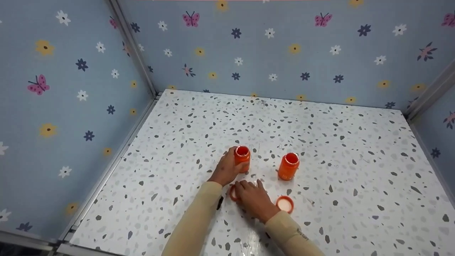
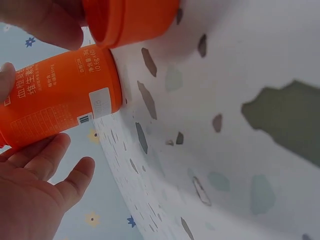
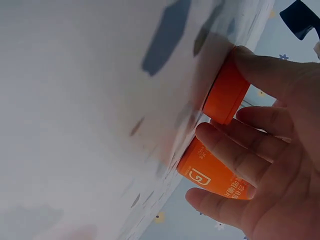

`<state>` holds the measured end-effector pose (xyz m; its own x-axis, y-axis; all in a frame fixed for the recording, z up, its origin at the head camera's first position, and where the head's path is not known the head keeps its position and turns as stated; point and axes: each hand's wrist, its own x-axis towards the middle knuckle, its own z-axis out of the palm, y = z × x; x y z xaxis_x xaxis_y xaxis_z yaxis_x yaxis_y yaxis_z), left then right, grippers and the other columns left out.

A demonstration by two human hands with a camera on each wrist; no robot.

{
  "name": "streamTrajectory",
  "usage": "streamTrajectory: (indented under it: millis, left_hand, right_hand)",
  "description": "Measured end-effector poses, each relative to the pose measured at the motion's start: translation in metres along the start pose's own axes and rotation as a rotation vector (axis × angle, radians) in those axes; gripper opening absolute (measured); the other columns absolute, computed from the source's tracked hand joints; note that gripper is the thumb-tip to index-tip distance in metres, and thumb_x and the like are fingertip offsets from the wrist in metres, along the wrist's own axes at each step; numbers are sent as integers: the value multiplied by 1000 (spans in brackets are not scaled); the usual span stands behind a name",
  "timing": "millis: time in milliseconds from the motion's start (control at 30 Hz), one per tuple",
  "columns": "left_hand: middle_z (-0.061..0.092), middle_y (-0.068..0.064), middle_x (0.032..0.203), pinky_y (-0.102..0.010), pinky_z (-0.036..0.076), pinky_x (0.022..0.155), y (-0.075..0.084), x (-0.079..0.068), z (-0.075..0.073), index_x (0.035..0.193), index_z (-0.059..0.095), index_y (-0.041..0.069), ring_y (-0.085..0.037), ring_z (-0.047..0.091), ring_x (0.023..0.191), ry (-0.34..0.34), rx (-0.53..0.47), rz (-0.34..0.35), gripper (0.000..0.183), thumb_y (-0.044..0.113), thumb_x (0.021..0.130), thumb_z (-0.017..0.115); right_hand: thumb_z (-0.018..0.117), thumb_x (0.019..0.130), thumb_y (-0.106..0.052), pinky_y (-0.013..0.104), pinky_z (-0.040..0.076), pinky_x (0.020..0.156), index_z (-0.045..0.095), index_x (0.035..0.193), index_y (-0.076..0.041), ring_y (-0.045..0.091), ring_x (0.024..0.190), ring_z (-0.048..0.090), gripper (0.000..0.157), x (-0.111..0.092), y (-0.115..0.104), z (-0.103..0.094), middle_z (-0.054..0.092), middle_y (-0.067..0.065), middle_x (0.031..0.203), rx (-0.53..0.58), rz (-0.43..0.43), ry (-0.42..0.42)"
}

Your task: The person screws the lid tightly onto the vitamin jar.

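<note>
"Orange and uncapped, but found where exactly?"

"Found upright on the speckled counter [image 1: 337,170], as a labelled bottle [image 1: 245,159] in the left hand [image 1: 226,167]: grip wrapped round it, thumb across the near side."

"And with the right hand [image 1: 254,199]?"

"Pinching an orange cap [image 3: 227,92] between thumb and fingers, low at the counter, on the near side of the bottle (hollow side up, judging by the left wrist view)."

"Looking farther right?"

"Noting a second bottle [image 1: 288,169], likewise orange, upright and uncapped, apart from both hands. Then, by the right sleeve [image 1: 288,229], a loose cap [image 1: 284,204] with pale lining upward."

"And farther out?"

"Reaching pale blue walls [image 1: 280,60] with a floral print, beyond the counter."
</note>
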<state>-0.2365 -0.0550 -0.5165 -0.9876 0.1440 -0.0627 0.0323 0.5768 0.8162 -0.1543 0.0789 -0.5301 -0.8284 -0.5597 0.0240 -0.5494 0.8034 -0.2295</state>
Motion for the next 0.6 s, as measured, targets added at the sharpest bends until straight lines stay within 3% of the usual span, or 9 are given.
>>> streamTrajectory:
  millis: [200, 333, 467, 600]
  left_hand:
    - [53, -13, 140, -44, 37, 112, 2, -1, -1, 148, 37, 6, -28, 51, 128, -18, -4, -12, 65, 21, 95, 70]
    - [52, -11, 141, -43, 37, 112, 4, -3, -2, 149, 37, 7, -26, 50, 129, -37, 8, -20, 64, 21, 95, 70]
    - [53, -9, 141, -42, 38, 111, 5, -6, -2, 146, 39, 9, -25, 50, 128, -53, 25, -5, 62, 21, 95, 70]
    - [53, -8, 141, -41, 39, 111, 7, -9, -2, 145, 40, 10, -24, 51, 127, -61, 36, 3, 61, 21, 94, 71]
  right_hand:
    - [73, 90, -11, 65, 41, 100, 58, 133, -6, 29, 108, 62, 46, -2, -2, -5, 59, 9, 120, 11, 3, 18]
    - [72, 93, -24, 63, 42, 100, 58, 132, -5, 28, 104, 61, 46, -4, -3, -7, 57, 11, 116, 12, 14, 35]
    - [71, 93, -34, 62, 40, 102, 58, 130, -4, 29, 102, 59, 49, -5, -2, -10, 55, 11, 113, 72, 56, 15]
    - [75, 90, -33, 58, 41, 103, 57, 128, -4, 28, 99, 55, 52, -7, 0, -15, 53, 10, 113, 141, 105, -13]
